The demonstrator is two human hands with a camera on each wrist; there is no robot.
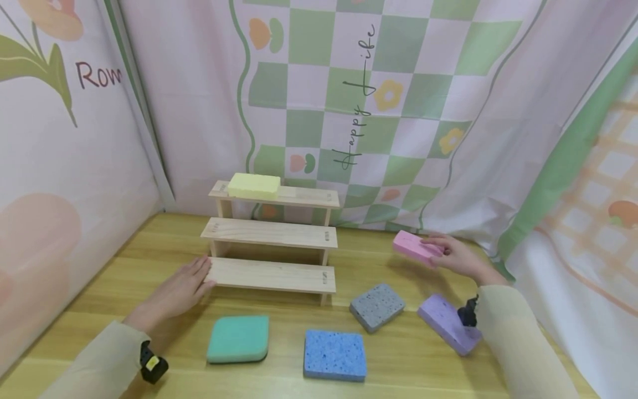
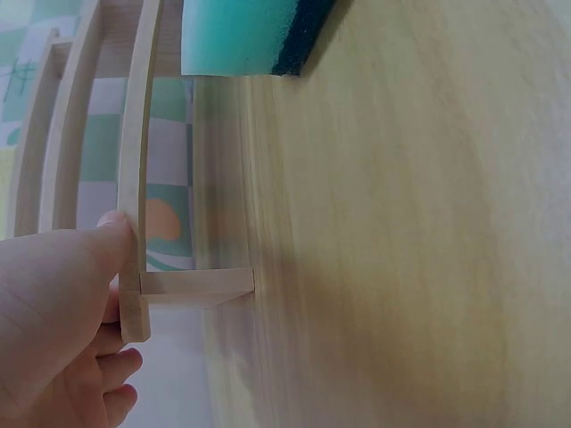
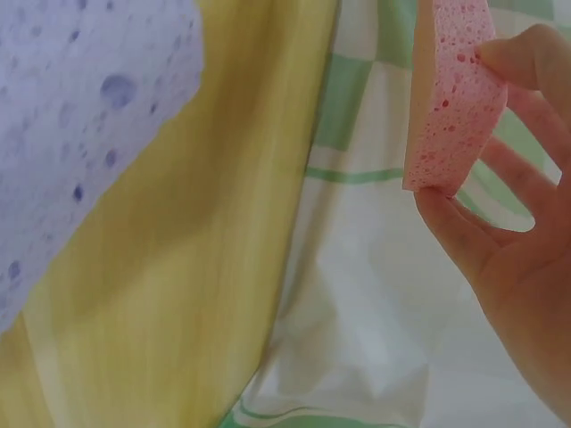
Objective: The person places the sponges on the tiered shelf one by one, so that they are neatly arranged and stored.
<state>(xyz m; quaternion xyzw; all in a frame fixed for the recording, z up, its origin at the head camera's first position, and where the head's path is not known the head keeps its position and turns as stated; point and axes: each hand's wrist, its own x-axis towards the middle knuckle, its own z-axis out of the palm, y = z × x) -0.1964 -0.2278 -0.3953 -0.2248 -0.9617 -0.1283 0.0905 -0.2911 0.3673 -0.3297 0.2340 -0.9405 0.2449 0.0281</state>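
My right hand (image 1: 458, 256) holds a pink sponge (image 1: 415, 247) above the table at the right. The right wrist view shows thumb and fingers at the edges of the pink sponge (image 3: 453, 98). At the left, my left hand (image 1: 176, 289) grips the end of the lowest step of a three-step wooden shelf (image 1: 271, 275). In the left wrist view its thumb lies on the board's edge, with fingers around the board's end. A pale yellow sponge (image 1: 254, 186) sits on the shelf's top step, towards the left.
In front of the shelf lie a green sponge (image 1: 238, 339) with a dark underside and a blue sponge (image 1: 335, 355). A grey sponge (image 1: 377, 307) is right of the shelf. Partly under my right forearm is a purple sponge (image 1: 448, 323). Patterned curtains (image 1: 309, 83) enclose the wooden table (image 1: 164, 238).
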